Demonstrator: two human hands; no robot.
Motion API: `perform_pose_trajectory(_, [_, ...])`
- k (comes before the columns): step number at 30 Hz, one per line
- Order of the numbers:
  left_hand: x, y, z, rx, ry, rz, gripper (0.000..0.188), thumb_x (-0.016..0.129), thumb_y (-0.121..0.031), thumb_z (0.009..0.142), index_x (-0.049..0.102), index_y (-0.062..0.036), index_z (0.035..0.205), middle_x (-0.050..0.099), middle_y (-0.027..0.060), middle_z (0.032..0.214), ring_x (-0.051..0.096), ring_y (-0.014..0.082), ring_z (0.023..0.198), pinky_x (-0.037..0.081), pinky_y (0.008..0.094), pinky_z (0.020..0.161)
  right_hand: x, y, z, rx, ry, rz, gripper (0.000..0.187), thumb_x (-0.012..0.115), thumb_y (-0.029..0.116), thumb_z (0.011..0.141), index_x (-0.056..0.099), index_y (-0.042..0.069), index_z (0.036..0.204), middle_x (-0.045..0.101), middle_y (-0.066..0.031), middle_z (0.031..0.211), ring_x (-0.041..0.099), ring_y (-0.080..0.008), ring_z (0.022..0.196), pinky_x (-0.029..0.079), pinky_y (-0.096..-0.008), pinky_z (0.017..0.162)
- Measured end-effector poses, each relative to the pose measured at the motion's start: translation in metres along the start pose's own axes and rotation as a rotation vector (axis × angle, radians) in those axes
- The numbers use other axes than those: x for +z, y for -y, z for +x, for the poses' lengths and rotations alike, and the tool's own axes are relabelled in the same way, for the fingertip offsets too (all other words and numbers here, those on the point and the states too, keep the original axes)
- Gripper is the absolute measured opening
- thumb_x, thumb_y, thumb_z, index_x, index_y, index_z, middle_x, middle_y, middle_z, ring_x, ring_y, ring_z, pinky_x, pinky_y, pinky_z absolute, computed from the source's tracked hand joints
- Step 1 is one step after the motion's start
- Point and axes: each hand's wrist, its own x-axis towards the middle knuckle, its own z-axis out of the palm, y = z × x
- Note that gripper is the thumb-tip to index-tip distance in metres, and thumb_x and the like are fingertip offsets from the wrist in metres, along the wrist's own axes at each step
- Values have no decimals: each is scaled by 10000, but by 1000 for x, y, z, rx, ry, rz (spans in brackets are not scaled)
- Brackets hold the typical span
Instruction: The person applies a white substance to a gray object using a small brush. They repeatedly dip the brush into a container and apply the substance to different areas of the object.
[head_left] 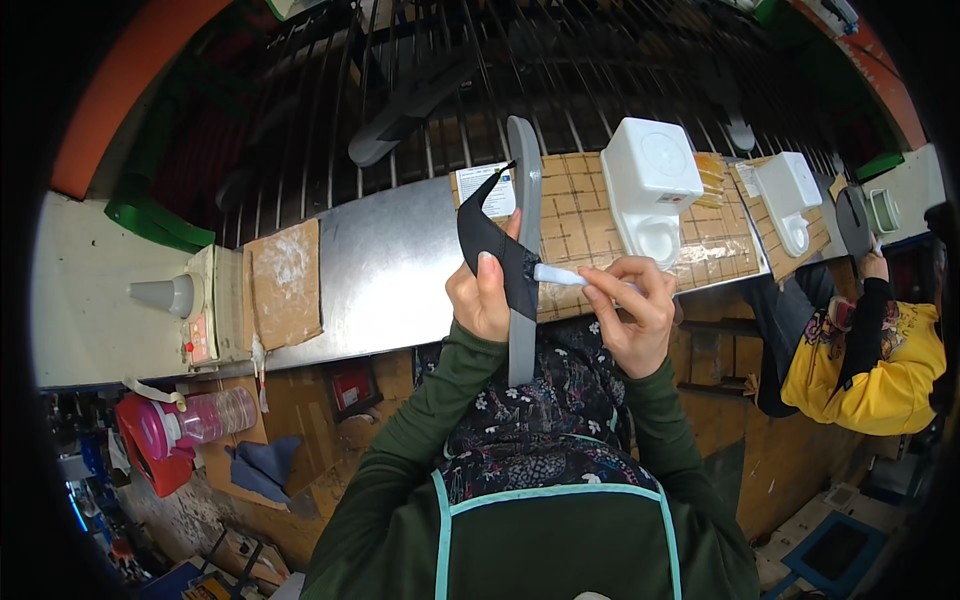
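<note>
Passage over metal benchtop (385,255) left of sandal (527,220); white container (650,172) blocks right.

Here's the sandal (524,355), in the left hand (485,295), with the brush (562,275) in the right hand (637,315) just to its right; farther right of the sandal, a dispenser (652,165) on a cardboard sheet (578,215), then a co-worker (870,365). Well left of it, a cardboard pad (285,285); behind it, a rack of metal rods (330,150).
</note>
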Motion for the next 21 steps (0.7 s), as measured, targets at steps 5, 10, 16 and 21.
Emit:
perform_pose_trajectory(5, [-3,5,4,51,7,-1,485,302,-174,1013,594,173,842,674,304,1027,615,188,636,469,331,606,2,-2,1,-31,29,30,261,764,104,746,762,158,1001,609,10,847,517,-125,702,275,-307,745])
perform_pose_trajectory(10, [-5,6,6,37,32,-5,489,302,-182,1016,597,172,849,671,308,1031,618,181,650,471,319,611,-2,-1,0,-31,60,35,258,766,110,746,763,161,999,612,11,848,516,-121,711,271,-309,743])
perform_pose_trajectory(16, [-4,0,8,34,7,49,510,276,-228,1030,587,151,1172,684,247,1077,639,189,728,488,302,668,-2,0,-1,-59,77,40,252,770,123,744,765,168,992,617,16,854,509,-116,712,262,-312,730])
perform_pose_trajectory(21, [-5,1,9,33,0,60,532,260,-256,1037,587,126,1214,689,235,1058,646,197,755,497,304,701,-3,2,-3,-75,89,43,245,774,138,743,766,173,985,618,20,858,499,-112,703,251,-315,714])
